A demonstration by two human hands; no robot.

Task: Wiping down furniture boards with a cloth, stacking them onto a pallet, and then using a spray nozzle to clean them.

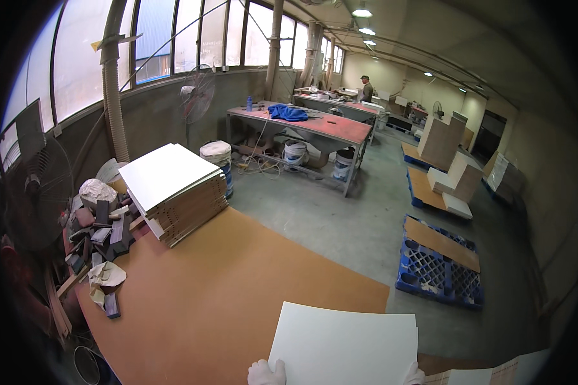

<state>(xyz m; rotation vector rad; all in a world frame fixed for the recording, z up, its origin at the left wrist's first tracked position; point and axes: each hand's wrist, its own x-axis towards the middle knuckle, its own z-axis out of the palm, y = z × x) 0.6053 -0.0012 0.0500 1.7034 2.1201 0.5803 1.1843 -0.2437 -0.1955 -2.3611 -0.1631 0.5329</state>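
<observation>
1. Panel (pixel 343 346): white, flat sheet, lies on near right part of brown tabletop (pixel 225 289), its far right corner poking past the tabletop edge.
2. Left hand (pixel 266 373), white glove, grips the panel's near edge at its left corner, fingers curled over the top.
3. Right hand (pixel 413 375), also gloved, at the panel's near right corner, touching it; mostly cut off by frame edge, so can't tell if closed round it.
4. Stack of white-topped boards (pixel 173 189) at far left of tabletop, well apart from panel.
5. Beside stack, left: heap of sanding blocks & rags (pixel 103 234).
6. Floor right of tabletop: blue pallet (pixel 440 273) w/ a brown board on it.
7. Farther back: red-topped workbench (pixel 305 125) w/ blue cloth (pixel 287 113); standing fan (pixel 197 93) near windows.
8. Another person (pixel 366 88) stands at far end of the room.
</observation>
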